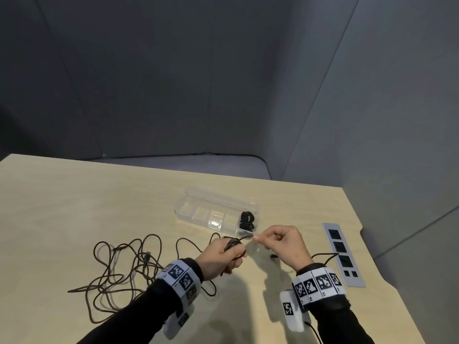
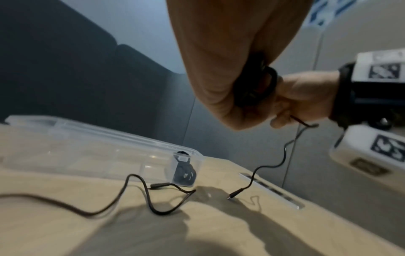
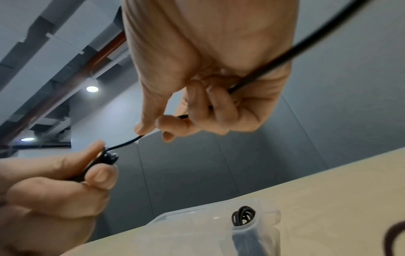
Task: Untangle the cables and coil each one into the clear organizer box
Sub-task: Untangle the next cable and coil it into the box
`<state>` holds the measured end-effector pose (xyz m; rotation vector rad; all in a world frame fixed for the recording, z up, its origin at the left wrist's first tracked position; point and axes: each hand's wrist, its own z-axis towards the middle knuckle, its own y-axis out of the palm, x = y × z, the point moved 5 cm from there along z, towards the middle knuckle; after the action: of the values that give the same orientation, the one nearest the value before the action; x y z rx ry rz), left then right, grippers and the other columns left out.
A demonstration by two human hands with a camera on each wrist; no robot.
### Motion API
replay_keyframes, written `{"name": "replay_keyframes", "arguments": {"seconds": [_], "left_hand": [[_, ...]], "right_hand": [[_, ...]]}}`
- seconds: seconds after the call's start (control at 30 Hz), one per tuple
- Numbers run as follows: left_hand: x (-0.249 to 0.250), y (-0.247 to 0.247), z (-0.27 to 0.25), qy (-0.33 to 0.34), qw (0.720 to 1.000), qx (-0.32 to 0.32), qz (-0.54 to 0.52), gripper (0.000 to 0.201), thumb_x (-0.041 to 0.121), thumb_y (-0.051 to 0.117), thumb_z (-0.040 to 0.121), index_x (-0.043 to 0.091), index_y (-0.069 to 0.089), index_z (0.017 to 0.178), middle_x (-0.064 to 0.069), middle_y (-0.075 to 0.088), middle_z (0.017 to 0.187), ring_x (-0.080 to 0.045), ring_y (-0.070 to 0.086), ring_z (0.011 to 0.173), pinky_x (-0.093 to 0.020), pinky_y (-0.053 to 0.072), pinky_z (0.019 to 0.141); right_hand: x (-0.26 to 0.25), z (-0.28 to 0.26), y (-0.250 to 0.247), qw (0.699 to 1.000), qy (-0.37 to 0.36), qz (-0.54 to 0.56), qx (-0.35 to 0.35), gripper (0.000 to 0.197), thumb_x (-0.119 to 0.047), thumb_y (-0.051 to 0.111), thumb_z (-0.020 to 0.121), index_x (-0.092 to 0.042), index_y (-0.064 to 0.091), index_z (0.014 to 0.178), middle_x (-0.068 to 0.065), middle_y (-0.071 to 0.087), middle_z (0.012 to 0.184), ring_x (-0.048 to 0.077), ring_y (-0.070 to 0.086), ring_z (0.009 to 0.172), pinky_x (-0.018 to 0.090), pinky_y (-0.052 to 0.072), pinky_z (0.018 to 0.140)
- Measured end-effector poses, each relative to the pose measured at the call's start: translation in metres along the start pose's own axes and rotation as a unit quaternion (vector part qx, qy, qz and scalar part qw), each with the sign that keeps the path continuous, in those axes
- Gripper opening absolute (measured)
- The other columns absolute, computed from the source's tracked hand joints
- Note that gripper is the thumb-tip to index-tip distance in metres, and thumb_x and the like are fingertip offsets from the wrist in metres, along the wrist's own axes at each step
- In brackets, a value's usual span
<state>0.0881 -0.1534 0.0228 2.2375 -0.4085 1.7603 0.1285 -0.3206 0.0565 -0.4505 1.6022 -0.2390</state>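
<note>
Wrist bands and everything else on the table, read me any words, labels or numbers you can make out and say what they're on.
No text is readable.
Left wrist band: square black-and-white code patterns; tiny characters beneath are too small to read.
Right wrist band: the same.
White camera block: one code pattern, no words.
Socket strip: no readable label.
Clear organizer box: none visible.

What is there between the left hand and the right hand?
A short taut stretch of black cable runs from the coil gripped by the left hand to the pinching right hand. The right wrist view shows it best.
</note>
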Motion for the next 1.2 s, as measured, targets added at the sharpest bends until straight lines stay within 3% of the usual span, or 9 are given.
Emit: {"name": "replay_keyframes", "arguments": {"seconds": [0.2,0.3,0.4,0.57,0.73,0.83,0.93,1.07,1.2], "left_hand": [[0.001,-0.006,0.003,-0.01,0.981,0.119,-0.15,0.031,0.027,0.045,0.098,0.0,0.061,0.102,-0.014,0.072,0.098,-0.025,0.071,0.09,-0.04,0.056,0.081],[0.006,-0.009,0.003,0.009,0.969,0.169,-0.183,0.032,0.023,0.044,0.098,-0.001,0.063,0.103,-0.012,0.072,0.093,-0.022,0.071,0.088,-0.033,0.057,0.076],[0.012,-0.015,0.004,0.041,0.953,0.2,-0.225,0.032,0.025,0.041,0.099,0.001,0.062,0.102,-0.014,0.072,0.1,-0.03,0.067,0.101,-0.043,0.05,0.092],[0.017,-0.014,0.003,0.029,0.931,0.233,-0.28,0.022,0.027,0.041,0.1,0.01,0.053,0.104,0.0,0.053,0.066,-0.014,0.052,0.053,-0.033,0.051,0.057],[0.014,-0.039,0.007,0.031,0.952,0.283,-0.11,0.026,0.038,0.043,0.097,0.013,0.053,0.095,0.002,0.056,0.068,-0.011,0.036,0.047,-0.023,0.029,0.041],[0.014,-0.044,0.008,0.037,0.957,0.231,0.171,0.035,0.039,0.035,0.099,0.013,0.056,0.09,0.003,0.066,0.067,-0.014,0.053,0.056,-0.031,0.046,0.062],[0.003,-0.031,0.009,0.0,0.926,0.138,0.351,0.04,0.045,0.026,0.099,0.023,0.053,0.079,0.005,0.065,0.067,-0.008,0.056,0.062,-0.027,0.043,0.07],[-0.004,-0.014,0.005,0.04,0.954,0.071,0.289,0.062,0.058,0.022,0.092,0.021,0.06,0.06,0.0,0.069,0.063,-0.01,0.061,0.064,-0.03,0.048,0.077],[0.003,-0.003,0.002,0.069,0.976,0.034,0.203,0.037,0.051,0.055,0.081,0.017,0.056,0.066,0.002,0.053,0.061,-0.009,0.047,0.057,-0.023,0.04,0.06]], "right_hand": [[0.017,-0.009,0.023,0.994,0.004,0.068,-0.082,0.023,-0.021,0.063,0.088,-0.007,0.071,0.071,-0.008,0.05,0.046,0.0,0.036,0.04,0.013,0.03,0.046],[0.021,-0.017,0.038,0.996,-0.007,0.009,-0.09,0.028,-0.027,0.055,0.094,-0.019,0.07,0.071,-0.006,0.052,0.048,0.0,0.04,0.041,0.012,0.034,0.049],[0.027,-0.028,0.058,0.99,-0.006,-0.084,-0.115,0.03,-0.037,0.05,0.094,-0.03,0.065,0.069,-0.006,0.052,0.047,0.002,0.047,0.046,0.021,0.042,0.059],[0.023,-0.04,0.073,0.978,-0.015,-0.114,-0.176,0.028,-0.054,0.047,0.086,-0.039,0.065,0.071,-0.011,0.048,0.044,0.004,0.043,0.048,0.027,0.037,0.057],[0.004,-0.047,0.058,0.96,-0.058,-0.184,-0.202,0.031,-0.053,0.052,0.083,-0.032,0.065,0.063,-0.01,0.062,0.056,0.004,0.051,0.052,0.026,0.04,0.056],[-0.008,-0.042,0.035,0.966,-0.098,-0.173,-0.163,0.016,-0.033,0.055,0.088,-0.032,0.066,0.077,-0.021,0.059,0.059,-0.001,0.051,0.058,0.018,0.039,0.059],[-0.02,-0.034,0.02,0.965,-0.136,-0.206,-0.088,0.014,-0.028,0.058,0.09,-0.025,0.072,0.092,-0.021,0.062,0.065,-0.002,0.054,0.063,0.014,0.041,0.064],[-0.019,-0.026,0.014,0.971,-0.125,-0.202,-0.004,0.013,-0.031,0.062,0.088,-0.031,0.073,0.095,-0.017,0.061,0.068,-0.003,0.054,0.064,0.01,0.037,0.061],[-0.008,-0.015,0.004,0.996,-0.05,-0.074,0.022,0.005,-0.026,0.07,0.082,-0.028,0.074,0.081,-0.02,0.057,0.05,-0.001,0.047,0.05,0.011,0.035,0.055]]}}
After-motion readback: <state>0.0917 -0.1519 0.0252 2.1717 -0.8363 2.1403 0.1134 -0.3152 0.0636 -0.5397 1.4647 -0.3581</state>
